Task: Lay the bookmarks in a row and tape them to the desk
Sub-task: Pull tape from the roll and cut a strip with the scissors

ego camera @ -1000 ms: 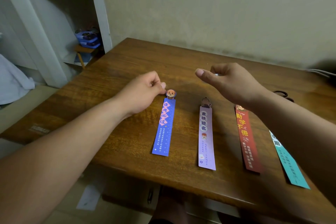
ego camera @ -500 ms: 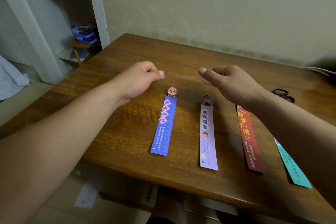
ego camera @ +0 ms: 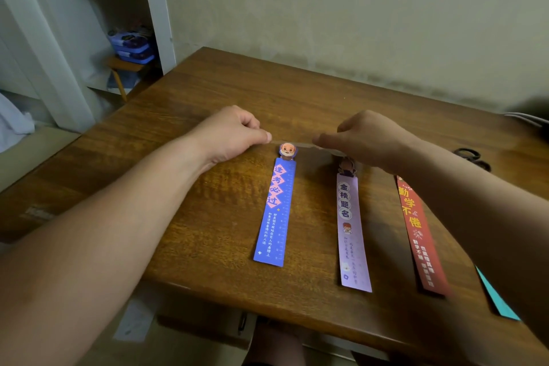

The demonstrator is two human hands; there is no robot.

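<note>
Several bookmarks lie side by side on the wooden desk [ego camera: 208, 217]: a blue bookmark [ego camera: 274, 212], a lilac bookmark [ego camera: 352, 232], a red bookmark [ego camera: 419, 235] and a teal bookmark [ego camera: 499, 300] mostly hidden by my right forearm. A strip of clear tape [ego camera: 297, 145] stretches between my hands, just over the blue bookmark's round cartoon head. My left hand [ego camera: 231, 134] pinches the strip's left end. My right hand [ego camera: 368, 137] pinches the right end, above the lilac bookmark's top.
Black scissors [ego camera: 472, 157] lie at the desk's right side behind my right arm. A white shelf unit [ego camera: 74, 38] with purple boxes [ego camera: 132, 46] stands to the left. The wall runs close behind the desk's far edge.
Both hands came closer together and lower, toward the top of the blue bookmark. The tape strip now shows stretched between them.
</note>
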